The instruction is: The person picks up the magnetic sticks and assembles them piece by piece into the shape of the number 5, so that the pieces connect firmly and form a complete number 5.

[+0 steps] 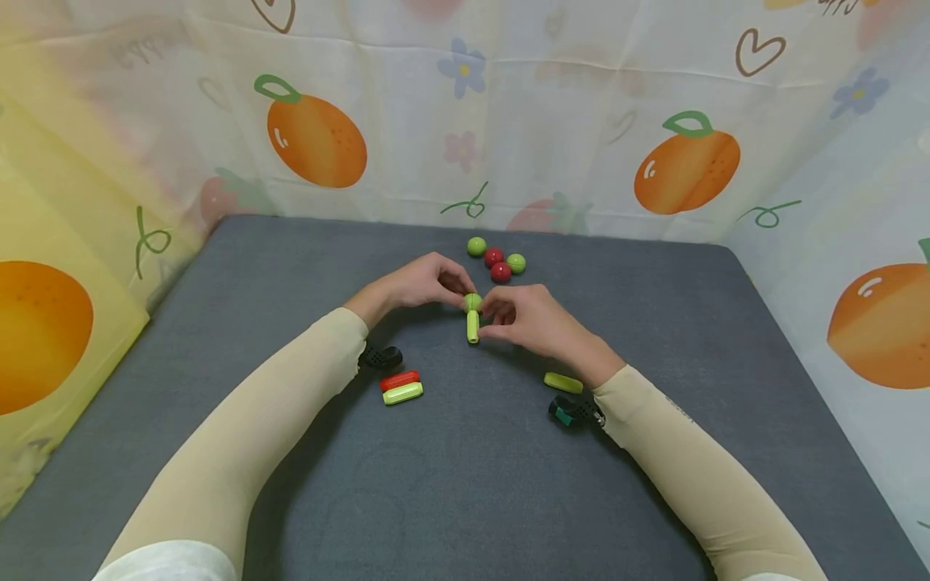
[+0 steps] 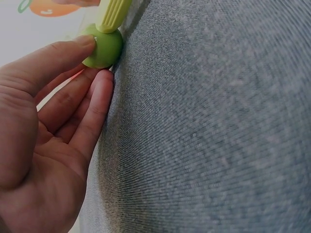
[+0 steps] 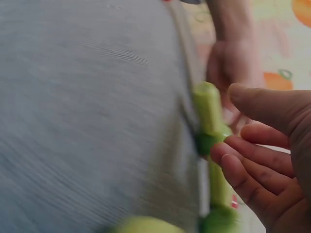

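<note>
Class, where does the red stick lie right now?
In the head view, the red stick lies left of centre on the grey table, along the far side of a yellow-green stick, just below a black wrist device.

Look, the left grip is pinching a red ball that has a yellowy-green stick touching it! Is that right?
Nearly! The ball is green, not red, as the left wrist view shows. The left grip is pinching it, and a yellowy-green stick touches it.
</note>
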`<action>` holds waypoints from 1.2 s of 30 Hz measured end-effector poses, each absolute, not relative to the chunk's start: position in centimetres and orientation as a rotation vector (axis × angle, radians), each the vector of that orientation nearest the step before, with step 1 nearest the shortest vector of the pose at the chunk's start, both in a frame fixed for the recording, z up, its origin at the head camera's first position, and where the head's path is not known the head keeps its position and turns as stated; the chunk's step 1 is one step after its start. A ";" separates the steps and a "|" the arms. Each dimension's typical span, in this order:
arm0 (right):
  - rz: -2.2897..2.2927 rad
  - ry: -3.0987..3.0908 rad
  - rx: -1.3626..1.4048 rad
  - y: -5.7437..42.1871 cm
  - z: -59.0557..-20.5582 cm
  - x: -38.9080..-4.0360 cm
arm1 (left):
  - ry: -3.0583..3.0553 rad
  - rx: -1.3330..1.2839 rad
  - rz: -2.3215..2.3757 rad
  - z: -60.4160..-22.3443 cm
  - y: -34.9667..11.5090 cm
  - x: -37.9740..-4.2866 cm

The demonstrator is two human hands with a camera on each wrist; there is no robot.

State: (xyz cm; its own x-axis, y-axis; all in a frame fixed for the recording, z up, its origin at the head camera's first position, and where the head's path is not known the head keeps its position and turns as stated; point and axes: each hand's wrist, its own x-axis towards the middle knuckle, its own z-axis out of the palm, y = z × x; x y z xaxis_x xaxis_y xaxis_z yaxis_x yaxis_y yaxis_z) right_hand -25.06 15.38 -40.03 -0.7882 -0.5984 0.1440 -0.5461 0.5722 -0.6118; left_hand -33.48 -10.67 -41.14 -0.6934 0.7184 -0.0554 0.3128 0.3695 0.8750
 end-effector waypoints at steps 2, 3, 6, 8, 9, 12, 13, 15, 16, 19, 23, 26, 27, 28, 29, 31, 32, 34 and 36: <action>-1.048 2.738 -0.950 16.0 -39.4 -25.3 | 2.201 0.898 1.272 -41.2 -10.6 -33.5; -1.061 2.752 -0.931 16.4 -39.1 -25.5 | 2.202 0.900 1.272 -41.2 -10.6 -33.5; -1.097 2.782 -0.885 17.4 -38.0 -26.4 | 2.205 0.892 1.281 -41.3 -10.8 -33.4; -1.091 2.800 -0.870 18.0 -37.3 -27.2 | 2.209 0.875 1.287 -41.4 -11.0 -33.4; -1.088 2.809 -0.863 18.3 -36.9 -27.6 | 2.210 0.865 1.289 -41.4 -11.1 -33.3; -1.070 2.820 -0.836 19.0 -36.1 -29.1 | 2.203 0.851 1.296 -41.5 -11.2 -33.2; -1.066 2.822 -0.822 19.3 -35.9 -29.6 | 2.200 0.848 1.297 -41.5 -11.2 -33.2; -1.049 2.828 -0.796 19.7 -35.7 -30.7 | 2.193 0.848 1.302 -41.6 -11.2 -33.2; -1.037 2.830 -0.787 19.9 -35.6 -31.2 | 2.191 0.846 1.305 -41.7 -11.1 -33.2; -1.013 2.838 -0.776 20.2 -35.6 -32.5 | 2.186 0.842 1.316 -41.7 -10.9 -33.2; -1.002 2.842 -0.800 20.5 -36.5 -33.8 | 2.174 0.839 1.337 -41.8 -10.8 -33.1; -0.995 2.834 -0.807 20.6 -37.7 -34.6 | 2.166 0.828 1.353 -42.0 -10.9 -33.0; -0.992 2.833 -0.803 20.6 -38.1 -34.9 | 2.163 0.825 1.357 -42.1 -10.9 -33.0; -0.989 2.831 -0.795 20.6 -38.5 -35.1 | 2.162 0.822 1.359 -42.1 -10.9 -33.0; -0.986 2.828 -0.784 20.6 -38.7 -35.2 | 2.160 0.818 1.361 -42.1 -10.9 -33.0; -0.972 2.825 -0.764 20.4 -39.1 -35.4 | 2.158 0.809 1.365 -42.1 -10.9 -33.0; -0.964 2.826 -0.754 20.3 -39.2 -35.4 | 2.158 0.805 1.366 -42.1 -11.0 -33.0; -0.948 2.829 -0.746 20.2 -39.4 -35.5 | 2.157 0.799 1.368 -42.0 -11.0 -33.0; -0.931 2.833 -0.747 20.0 -39.6 -35.6 | 2.157 0.793 1.373 -42.0 -11.0 -33.0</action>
